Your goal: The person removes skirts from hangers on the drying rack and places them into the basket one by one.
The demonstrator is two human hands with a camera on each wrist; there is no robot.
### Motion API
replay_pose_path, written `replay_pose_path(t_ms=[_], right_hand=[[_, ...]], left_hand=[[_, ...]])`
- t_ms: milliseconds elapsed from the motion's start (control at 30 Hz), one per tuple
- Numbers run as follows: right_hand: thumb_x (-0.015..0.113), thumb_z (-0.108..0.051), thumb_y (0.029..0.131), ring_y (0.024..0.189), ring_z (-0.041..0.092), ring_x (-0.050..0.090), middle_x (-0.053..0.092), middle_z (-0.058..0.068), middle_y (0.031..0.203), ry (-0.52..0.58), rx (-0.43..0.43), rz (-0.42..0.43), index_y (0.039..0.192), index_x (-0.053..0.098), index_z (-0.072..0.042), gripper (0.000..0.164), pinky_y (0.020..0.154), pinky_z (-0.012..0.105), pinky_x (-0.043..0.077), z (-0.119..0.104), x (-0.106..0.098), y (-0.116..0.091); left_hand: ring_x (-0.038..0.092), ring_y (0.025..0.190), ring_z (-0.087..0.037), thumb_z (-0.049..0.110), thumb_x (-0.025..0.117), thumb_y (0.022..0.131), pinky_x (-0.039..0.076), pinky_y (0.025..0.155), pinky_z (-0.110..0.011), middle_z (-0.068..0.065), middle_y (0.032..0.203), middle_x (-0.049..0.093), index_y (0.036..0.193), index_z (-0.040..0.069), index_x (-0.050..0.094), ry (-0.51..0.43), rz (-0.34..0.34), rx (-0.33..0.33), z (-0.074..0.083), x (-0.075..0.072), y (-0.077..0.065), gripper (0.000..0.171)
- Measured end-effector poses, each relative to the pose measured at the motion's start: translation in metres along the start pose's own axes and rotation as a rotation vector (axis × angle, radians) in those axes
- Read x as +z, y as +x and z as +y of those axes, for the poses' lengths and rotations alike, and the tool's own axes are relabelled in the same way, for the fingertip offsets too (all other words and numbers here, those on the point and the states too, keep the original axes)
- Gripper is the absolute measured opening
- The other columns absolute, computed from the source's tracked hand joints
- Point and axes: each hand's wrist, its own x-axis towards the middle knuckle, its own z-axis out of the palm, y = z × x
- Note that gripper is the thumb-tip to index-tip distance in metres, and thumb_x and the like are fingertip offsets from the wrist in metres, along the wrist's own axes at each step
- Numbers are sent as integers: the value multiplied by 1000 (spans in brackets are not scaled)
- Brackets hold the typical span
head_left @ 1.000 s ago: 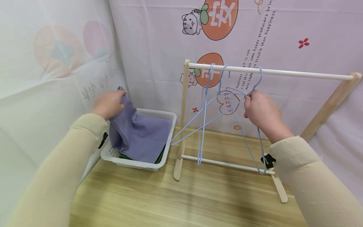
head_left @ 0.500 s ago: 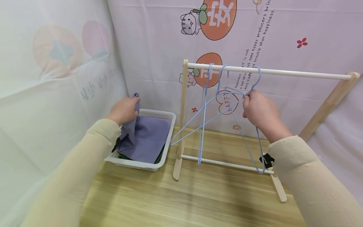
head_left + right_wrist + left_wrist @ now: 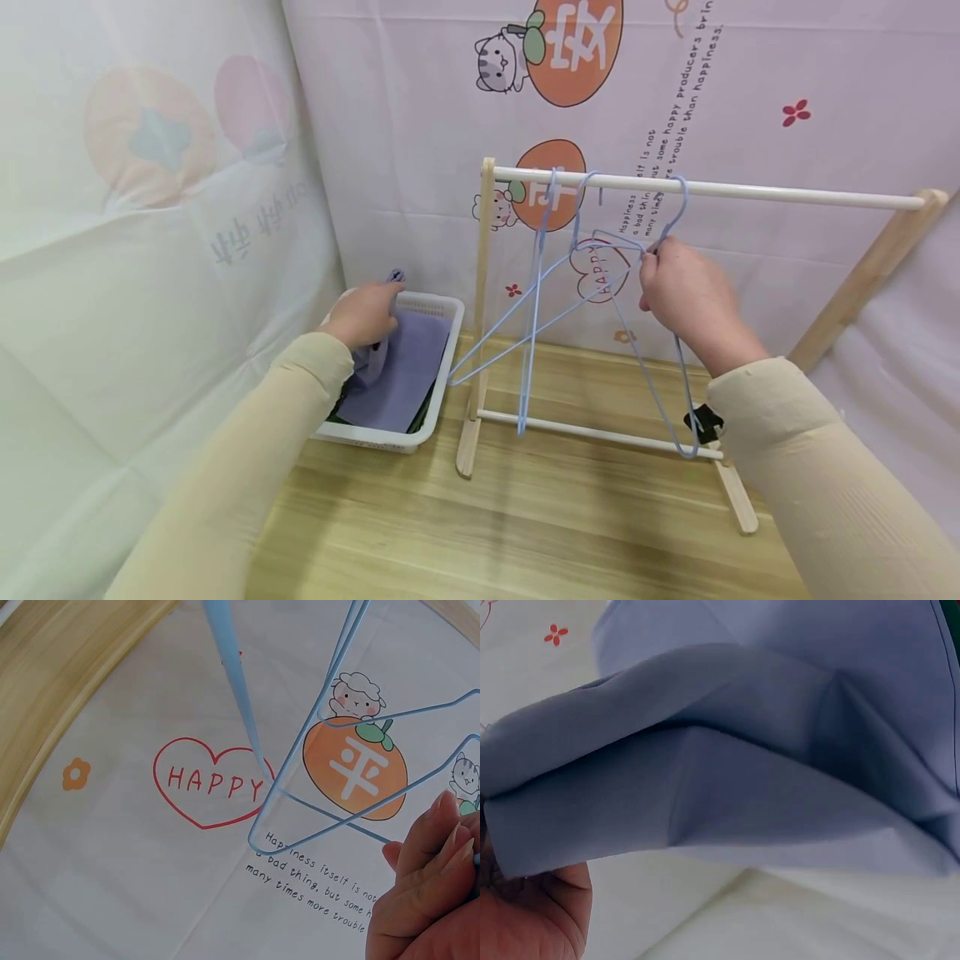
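My left hand [image 3: 366,315] pinches a gathered corner of a purple cloth [image 3: 411,362] above the white basket [image 3: 452,346]. Most of the cloth lies flat in the basket, over something dark green. In the left wrist view the lifted part of the purple cloth [image 3: 705,772] falls in folds away from the fingers. On the other side, my right hand [image 3: 690,292] grips a light blue wire hanger [image 3: 686,198] just below its hook, which sits over the rack's rod [image 3: 787,192]. From the right wrist, the curled fingers [image 3: 420,889] hide the gripped part.
Two more blue hangers hang at the rod's left end; one is tilted, its corner reaching the basket. The rack's wooden left post [image 3: 484,283] stands beside the basket. A printed cloth backdrop [image 3: 405,125] closes off the back and left above the wooden tabletop [image 3: 420,533].
My left hand has moved right and lower over the basket, carrying the pinched corner of the purple cloth along. My right hand keeps its grip on the hanger in the same place.
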Motion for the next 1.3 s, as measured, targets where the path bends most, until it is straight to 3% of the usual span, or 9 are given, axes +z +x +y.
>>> replay_pose_path(t_ms=[233,567,1300], right_hand=[[25,-32,103,61,27,53,67,7,74,5,-6,5,110,49,-3,38,50,38,38,0,1,1],[25,-29,103,62,27,54,66,6,71,-7,-4,8,112,49,-1,38,51,38,38,-2,0,1],[26,-28,103,61,27,53,66,7,71,-3,1,1,113,50,-1,38,51,38,38,-1,0,0]], left_hand=[[53,122,-33,4,55,83,43,100,-47,-18,137,53,144,4,42,8,17,28,8,21,6,62],[50,125,-34,6,53,89,43,99,-47,-16,141,50,148,9,38,-58,-58,-16,12,46,11,61],[44,131,-35,4,54,89,37,106,-47,-18,144,46,147,5,37,-69,-98,-4,23,65,9,60]])
